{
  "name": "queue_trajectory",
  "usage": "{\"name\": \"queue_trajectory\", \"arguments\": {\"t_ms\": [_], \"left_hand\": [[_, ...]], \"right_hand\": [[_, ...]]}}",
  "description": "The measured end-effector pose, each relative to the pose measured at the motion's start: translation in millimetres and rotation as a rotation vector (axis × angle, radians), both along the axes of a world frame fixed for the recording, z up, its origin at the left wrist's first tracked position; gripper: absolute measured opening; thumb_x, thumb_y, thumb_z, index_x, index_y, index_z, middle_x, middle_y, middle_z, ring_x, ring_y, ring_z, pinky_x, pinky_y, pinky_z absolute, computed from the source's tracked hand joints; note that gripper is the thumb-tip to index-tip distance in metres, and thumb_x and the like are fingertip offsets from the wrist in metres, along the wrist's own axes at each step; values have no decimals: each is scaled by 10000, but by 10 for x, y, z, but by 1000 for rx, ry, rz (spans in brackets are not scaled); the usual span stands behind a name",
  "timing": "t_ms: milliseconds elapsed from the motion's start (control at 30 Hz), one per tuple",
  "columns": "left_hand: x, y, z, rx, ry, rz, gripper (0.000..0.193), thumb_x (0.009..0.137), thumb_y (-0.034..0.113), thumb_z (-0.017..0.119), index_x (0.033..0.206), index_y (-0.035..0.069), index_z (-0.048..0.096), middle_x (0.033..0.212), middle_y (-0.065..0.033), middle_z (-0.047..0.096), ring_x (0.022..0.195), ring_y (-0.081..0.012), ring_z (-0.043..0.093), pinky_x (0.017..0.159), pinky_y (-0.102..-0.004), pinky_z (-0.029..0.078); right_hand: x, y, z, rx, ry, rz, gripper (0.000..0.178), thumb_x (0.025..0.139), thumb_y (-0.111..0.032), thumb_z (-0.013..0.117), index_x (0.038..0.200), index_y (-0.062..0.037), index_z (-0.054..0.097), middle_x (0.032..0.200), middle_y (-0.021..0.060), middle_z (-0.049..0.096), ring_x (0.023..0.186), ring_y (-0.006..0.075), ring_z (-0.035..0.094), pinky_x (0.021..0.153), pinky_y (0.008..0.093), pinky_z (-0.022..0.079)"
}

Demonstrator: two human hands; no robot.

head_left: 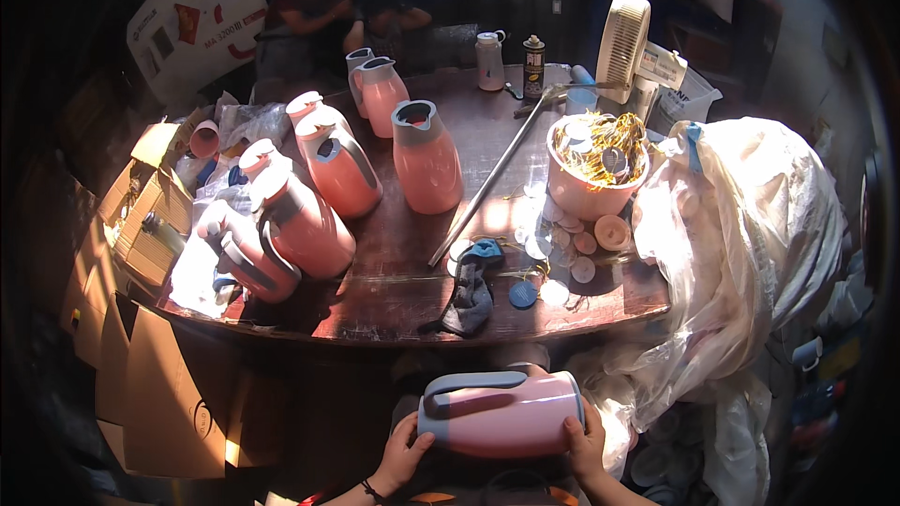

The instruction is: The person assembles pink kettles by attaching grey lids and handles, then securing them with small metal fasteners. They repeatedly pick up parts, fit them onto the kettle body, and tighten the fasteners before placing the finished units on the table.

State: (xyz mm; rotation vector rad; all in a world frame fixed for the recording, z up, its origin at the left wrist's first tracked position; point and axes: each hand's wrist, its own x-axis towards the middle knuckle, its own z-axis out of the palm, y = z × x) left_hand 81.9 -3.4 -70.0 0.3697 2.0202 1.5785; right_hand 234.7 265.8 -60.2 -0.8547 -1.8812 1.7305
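Where the pink jug (pixel 516 429) is held: in front of the near table edge, on its side, with its grey end turned to the left, its pink end to the right and its grey handle (pixel 473 381) uppermost.
Left hand (pixel 401 459): closed on the grey end, the thumb laid along its side; a dark wristband (pixel 372 489) is worn.
Right hand (pixel 586 442): wrapped about the pink end, the thumb pressed on the side, so that the jug is grasped between both.
Near table edge: a grey and blue cloth (pixel 469 295) is laid on the dark red table (pixel 394 309), and a blue disc (pixel 523 294) is seen just beside pale ones.
Table middle: a long metal rod (pixel 495 173) is laid slantwise, and an open-topped jug (pixel 428 169) is stood to its left.
Table left: more pink and grey jugs are grouped near an opened cardboard box (pixel 155 201).
Table right: a pink bucket (pixel 583 195) is filled with yellowish wires (pixel 609 136); beside it, translucent plastic sheeting (pixel 722 225) is draped over the edge.
Far side: a fan (pixel 623 42), a spray can (pixel 533 70) and a bottle (pixel 489 64) are placed; two people are partly shown beyond, in shadow.
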Motion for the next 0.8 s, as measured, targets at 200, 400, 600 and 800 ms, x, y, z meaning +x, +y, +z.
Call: {"name": "queue_trajectory", "arguments": {"t_ms": [200, 400, 600, 800], "left_hand": [[-142, 313, 234, 115, 88, 3, 512, 918, 405, 579, 1152, -48, 614, 1400, -167, 421, 1294, -263, 398, 1070, -366, 310], [42, 360, -6, 231, -160, 237, 573, 953, 383, 573, 1338, -24, 454, 1224, -88, 559, 1120, -159, 515, 994, -288, 378], [-7, 402, 71, 355, -236, 490, 511, 969, 384, 554, 1255, -39, 532, 1115, -77, 614, 1028, -140, 553, 924, -278, 421], [72, 429, 90, 427, -437, 544, 498, 954, 419, 551, 1114, -50, 600, 1077, -106, 646, 967, -185, 618, 882, -312, 474]], "right_hand": [[61, -48, -29, 32, 45, -60, 546, 906, -391, 597, 1230, 45, 545, 1118, 130, 536, 1040, 221, 523, 937, 322, 399], [-25, -155, 133, 181, 26, -71, 492, 967, -408, 510, 1177, 28, 599, 1076, 127, 563, 1028, 209, 528, 912, 305, 404], [-194, -180, 329, -39, 248, -163, 518, 1008, -417, 426, 1140, 46, 616, 1085, 134, 583, 1019, 209, 558, 904, 321, 421], [-304, -96, 354, 465, 295, -127, 452, 968, -382, 525, 1139, 22, 634, 1031, 141, 580, 934, 261, 562, 831, 344, 446]]}}
